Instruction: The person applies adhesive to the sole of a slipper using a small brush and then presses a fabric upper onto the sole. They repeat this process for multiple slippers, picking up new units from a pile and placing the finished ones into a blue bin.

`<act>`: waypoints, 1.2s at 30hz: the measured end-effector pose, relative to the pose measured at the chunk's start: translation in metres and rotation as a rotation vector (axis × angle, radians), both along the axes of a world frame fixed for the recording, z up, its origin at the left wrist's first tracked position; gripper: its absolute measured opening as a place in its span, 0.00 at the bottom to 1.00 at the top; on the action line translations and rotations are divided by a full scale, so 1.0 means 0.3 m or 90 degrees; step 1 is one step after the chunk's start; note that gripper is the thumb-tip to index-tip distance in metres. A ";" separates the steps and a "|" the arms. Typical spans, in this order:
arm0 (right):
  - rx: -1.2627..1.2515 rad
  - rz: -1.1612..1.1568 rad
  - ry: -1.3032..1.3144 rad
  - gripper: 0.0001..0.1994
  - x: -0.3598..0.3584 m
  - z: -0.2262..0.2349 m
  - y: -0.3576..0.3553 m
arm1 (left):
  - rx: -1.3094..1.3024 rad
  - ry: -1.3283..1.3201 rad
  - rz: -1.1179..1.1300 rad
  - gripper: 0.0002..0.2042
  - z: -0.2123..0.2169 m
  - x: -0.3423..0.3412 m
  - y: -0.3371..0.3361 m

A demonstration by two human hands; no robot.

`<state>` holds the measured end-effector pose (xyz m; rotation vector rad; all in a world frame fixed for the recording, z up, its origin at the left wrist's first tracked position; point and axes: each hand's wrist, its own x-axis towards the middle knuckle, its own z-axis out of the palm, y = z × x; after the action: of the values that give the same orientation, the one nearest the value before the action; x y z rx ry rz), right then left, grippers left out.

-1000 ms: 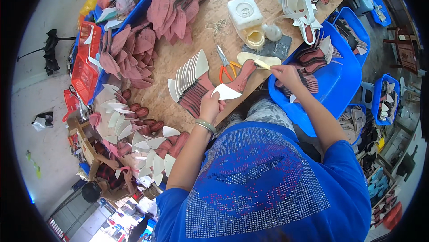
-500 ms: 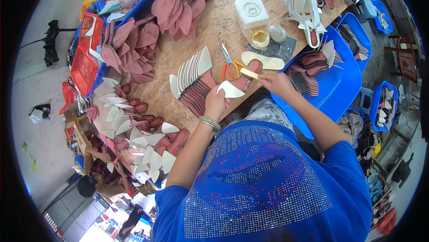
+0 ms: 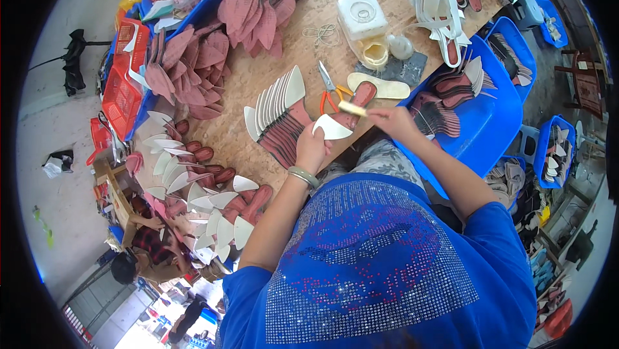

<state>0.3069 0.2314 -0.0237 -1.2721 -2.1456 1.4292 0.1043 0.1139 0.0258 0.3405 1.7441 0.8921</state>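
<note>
Near the table's front edge, my left hand [image 3: 312, 150] grips a reddish shoe insole [image 3: 365, 94] by its white pointed toe. My right hand [image 3: 393, 123] pinches a small pale brush [image 3: 351, 108], its head against the middle of the insole. Left of these, a fanned row of similar reddish insoles with white toes [image 3: 278, 114] lies on the table. Just beyond sit orange-handled pliers or cutters [image 3: 328, 91] and a cream-coloured sole piece [image 3: 379, 87]. An open pot with a yellowish crusted rim [image 3: 374, 54] stands behind them.
Heaps of reddish insoles [image 3: 193, 68] cover the table's [image 3: 293, 39] far left. White sandal uppers [image 3: 437, 17] stand at the far right. A blue tub [image 3: 480, 130] with more insoles adjoins the right edge. Red baskets [image 3: 122, 88] and another person [image 3: 151, 255] are at left.
The brush in my right hand has shifted a little left along the insole, and its angle has changed. My left hand has stayed nearly still on the toe.
</note>
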 end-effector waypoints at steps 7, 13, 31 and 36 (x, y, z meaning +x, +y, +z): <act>0.110 -0.060 -0.097 0.11 0.083 -0.098 0.175 | 0.015 0.006 0.013 0.15 -0.005 -0.003 -0.002; 0.026 -0.098 -0.106 0.11 0.149 -0.069 0.092 | 0.001 0.001 0.052 0.15 -0.017 0.005 -0.009; -0.588 -0.141 0.226 0.11 0.066 0.112 -0.109 | 0.036 0.016 0.064 0.16 -0.014 0.025 -0.028; -0.089 -0.019 0.143 0.11 -0.042 0.143 -0.022 | 0.079 0.076 0.051 0.17 0.067 0.034 -0.045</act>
<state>0.2943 0.2247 0.0191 -1.1232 -1.9015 1.6486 0.1144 0.1003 0.0458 0.4153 1.8267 1.0589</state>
